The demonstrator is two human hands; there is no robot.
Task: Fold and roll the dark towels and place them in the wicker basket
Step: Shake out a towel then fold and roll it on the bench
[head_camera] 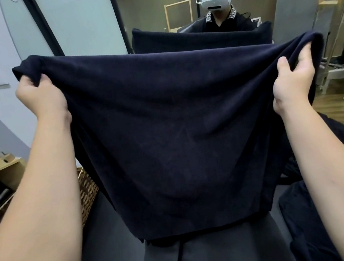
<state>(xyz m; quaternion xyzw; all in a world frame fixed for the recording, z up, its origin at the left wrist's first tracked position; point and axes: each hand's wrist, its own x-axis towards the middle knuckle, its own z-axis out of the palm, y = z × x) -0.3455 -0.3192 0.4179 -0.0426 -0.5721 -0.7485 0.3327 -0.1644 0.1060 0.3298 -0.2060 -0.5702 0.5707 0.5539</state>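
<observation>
The dark navy terry towel (pixel 167 135) hangs spread in the air above the grey padded surface (pixel 213 254), each top corner clenched in a grip, left hand (pixel 41 98) and right hand (pixel 296 77), probably to square it for folding. The brown wicker basket (pixel 87 189) waits lower left.

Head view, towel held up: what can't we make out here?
- Wicker basket: mostly hidden behind the dark towel and left forearm; contents unseen.
- Towel's lower hem: blends into the dark surface below it.
- Dark cloth pile at right: count unclear, cut by right arm.
- Fingertips of left hand and right hand: wrapped in towel.
</observation>
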